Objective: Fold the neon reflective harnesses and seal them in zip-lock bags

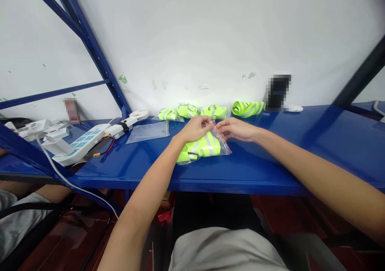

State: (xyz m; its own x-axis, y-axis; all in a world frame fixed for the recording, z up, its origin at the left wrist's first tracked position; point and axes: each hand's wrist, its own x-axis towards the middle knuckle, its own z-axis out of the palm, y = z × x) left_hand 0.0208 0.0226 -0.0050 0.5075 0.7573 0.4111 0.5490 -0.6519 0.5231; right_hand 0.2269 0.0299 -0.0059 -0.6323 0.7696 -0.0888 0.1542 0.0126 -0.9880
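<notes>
A clear zip bag (223, 142) with a folded neon-yellow reflective vest (204, 145) inside lies on the blue table, its red-edged opening toward the right. My left hand (196, 129) is closed on the upper part of the bag, near its opening. At the red zip edge, my right hand (237, 129) pinches the bag with its fingertips. Behind my hands, several rolled yellow bundles lie along the wall, among them a bagged one (214, 111) and one at the right (248, 108). A flat clear bag (148, 132) lies to the left.
A power strip (82, 144), a small white fan (138, 115) and cables occupy the table's left side. A blurred dark object (277, 93) leans against the wall beside a white item (294, 108). Blue frame posts rise at both sides. Another person's legs (22, 210) show at lower left.
</notes>
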